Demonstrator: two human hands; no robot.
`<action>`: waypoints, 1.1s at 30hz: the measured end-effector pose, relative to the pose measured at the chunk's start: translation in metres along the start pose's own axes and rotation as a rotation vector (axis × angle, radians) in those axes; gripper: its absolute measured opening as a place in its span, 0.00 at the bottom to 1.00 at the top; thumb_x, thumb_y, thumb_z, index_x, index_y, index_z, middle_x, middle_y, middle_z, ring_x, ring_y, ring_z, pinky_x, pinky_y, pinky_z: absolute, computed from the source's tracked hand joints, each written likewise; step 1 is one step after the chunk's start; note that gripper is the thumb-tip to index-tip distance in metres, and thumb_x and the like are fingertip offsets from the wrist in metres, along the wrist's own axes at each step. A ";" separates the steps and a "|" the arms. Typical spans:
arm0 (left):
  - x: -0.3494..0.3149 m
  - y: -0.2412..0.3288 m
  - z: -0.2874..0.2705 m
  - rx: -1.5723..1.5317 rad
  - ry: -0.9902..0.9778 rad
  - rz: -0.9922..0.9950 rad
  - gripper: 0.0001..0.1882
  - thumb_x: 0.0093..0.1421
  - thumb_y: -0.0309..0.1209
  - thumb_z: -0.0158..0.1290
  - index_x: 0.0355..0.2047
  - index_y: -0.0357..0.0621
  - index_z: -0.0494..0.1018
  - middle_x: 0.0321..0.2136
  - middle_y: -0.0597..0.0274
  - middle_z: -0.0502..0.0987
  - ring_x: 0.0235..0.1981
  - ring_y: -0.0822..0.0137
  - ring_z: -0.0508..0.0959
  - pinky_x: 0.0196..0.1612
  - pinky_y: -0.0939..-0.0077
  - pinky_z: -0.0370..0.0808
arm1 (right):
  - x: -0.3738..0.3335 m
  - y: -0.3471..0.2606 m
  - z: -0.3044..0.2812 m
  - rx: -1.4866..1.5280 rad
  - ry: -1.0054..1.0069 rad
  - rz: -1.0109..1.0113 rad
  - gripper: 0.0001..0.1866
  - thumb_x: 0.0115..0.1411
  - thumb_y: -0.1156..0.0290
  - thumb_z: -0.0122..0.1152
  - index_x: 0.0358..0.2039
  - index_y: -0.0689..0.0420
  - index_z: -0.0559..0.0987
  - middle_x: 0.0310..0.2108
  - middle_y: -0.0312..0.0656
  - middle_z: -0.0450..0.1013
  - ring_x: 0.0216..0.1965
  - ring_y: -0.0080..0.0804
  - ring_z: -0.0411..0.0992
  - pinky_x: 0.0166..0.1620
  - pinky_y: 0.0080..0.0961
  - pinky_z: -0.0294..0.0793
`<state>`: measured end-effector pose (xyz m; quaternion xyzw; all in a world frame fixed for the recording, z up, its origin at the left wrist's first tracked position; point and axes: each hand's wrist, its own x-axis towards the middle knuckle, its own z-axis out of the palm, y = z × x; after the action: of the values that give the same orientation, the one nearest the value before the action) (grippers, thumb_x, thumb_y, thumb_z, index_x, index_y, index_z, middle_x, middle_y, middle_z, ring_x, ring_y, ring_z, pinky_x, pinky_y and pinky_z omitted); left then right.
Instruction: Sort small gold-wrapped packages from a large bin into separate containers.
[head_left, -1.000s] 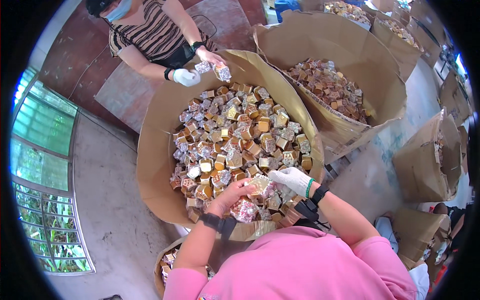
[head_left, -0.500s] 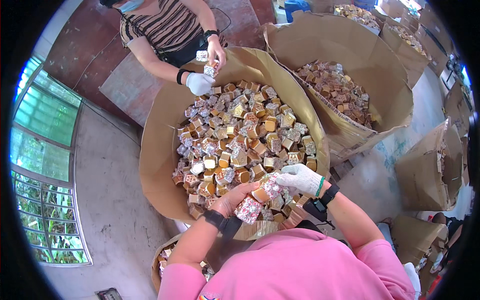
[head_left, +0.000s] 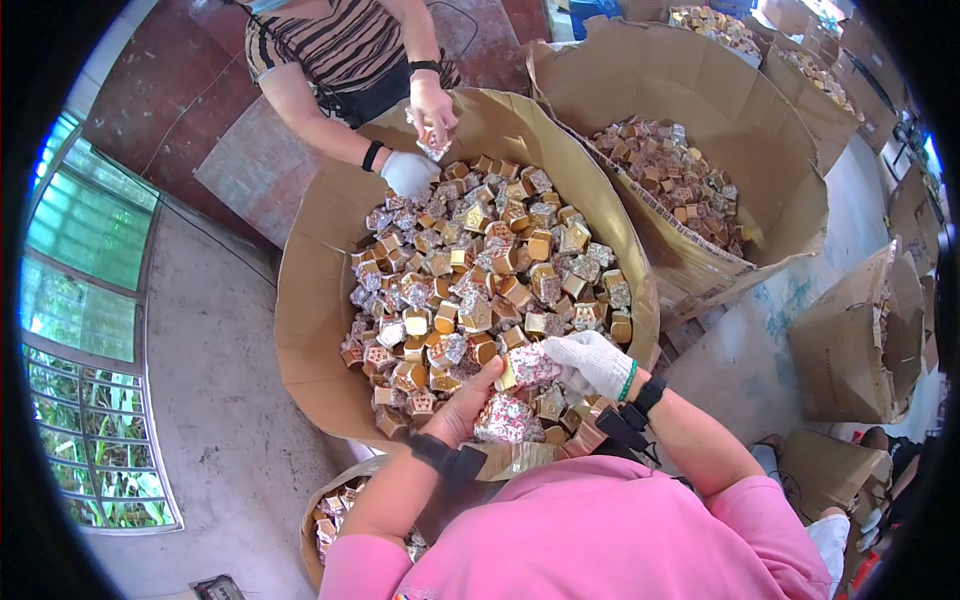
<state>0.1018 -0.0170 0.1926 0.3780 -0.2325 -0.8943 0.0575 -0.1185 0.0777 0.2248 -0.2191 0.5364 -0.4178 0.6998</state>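
Note:
My left hand (head_left: 462, 408) is closed around a small box (head_left: 505, 418) speckled pink and white. Its thumb also presses on a second small box (head_left: 530, 366), which has a gold side and a pink-speckled face. The white-gloved fingers of my right hand (head_left: 592, 362) pinch that second box at its right end. Both hands are above the near side of a big round cardboard bin (head_left: 318, 385), which holds many small gold and glittery boxes (head_left: 478, 312). Some of my left fingers are hidden behind the boxes.
Across the bin a co-worker (head_left: 335, 60) in a striped top handles small boxes over its far rim. Another large cardboard bin (head_left: 790, 210) stands right of mine, partly filled. A tall carton (head_left: 840, 350) is farther right. Barred windows (head_left: 95, 330) line the left wall.
The second box has turned in my fingers, and my right hand has shifted slightly left and down. The co-worker's gloved hand has moved down toward the pile.

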 end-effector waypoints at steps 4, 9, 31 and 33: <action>0.006 -0.016 -0.008 -0.043 -0.052 0.018 0.27 0.64 0.52 0.47 0.51 0.43 0.69 0.39 0.60 0.77 0.34 0.70 0.78 0.37 0.74 0.79 | 0.005 0.014 0.003 0.152 0.001 -0.058 0.21 0.64 0.52 0.51 0.23 0.55 0.73 0.13 0.32 0.63 0.11 0.20 0.59 0.16 0.23 0.60; 0.016 -0.025 0.009 -0.271 -0.089 0.004 0.31 0.64 0.61 0.36 0.49 0.48 0.69 0.27 0.63 0.77 0.23 0.67 0.78 0.26 0.73 0.77 | 0.027 0.036 -0.001 0.880 -0.237 -0.189 0.20 0.63 0.50 0.50 0.21 0.51 0.69 0.12 0.30 0.57 0.11 0.24 0.56 0.22 0.30 0.65; 0.092 0.110 -0.008 1.376 0.566 0.175 0.18 0.58 0.41 0.52 0.41 0.40 0.74 0.29 0.67 0.73 0.28 0.73 0.71 0.30 0.79 0.70 | 0.040 0.110 -0.054 0.794 0.042 -0.094 0.13 0.61 0.59 0.56 0.32 0.57 0.74 0.25 0.36 0.67 0.22 0.30 0.66 0.33 0.37 0.72; 0.098 0.077 -0.075 1.182 0.676 -0.121 0.24 0.58 0.46 0.53 0.45 0.37 0.71 0.35 0.59 0.74 0.32 0.68 0.73 0.31 0.70 0.72 | 0.037 0.105 -0.053 0.804 0.042 -0.061 0.13 0.60 0.60 0.56 0.32 0.59 0.74 0.25 0.38 0.68 0.23 0.31 0.67 0.33 0.36 0.72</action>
<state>0.0796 -0.1398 0.1192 0.6168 -0.6295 -0.4515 -0.1393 -0.1286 0.1132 0.1070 0.0651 0.3377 -0.6193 0.7058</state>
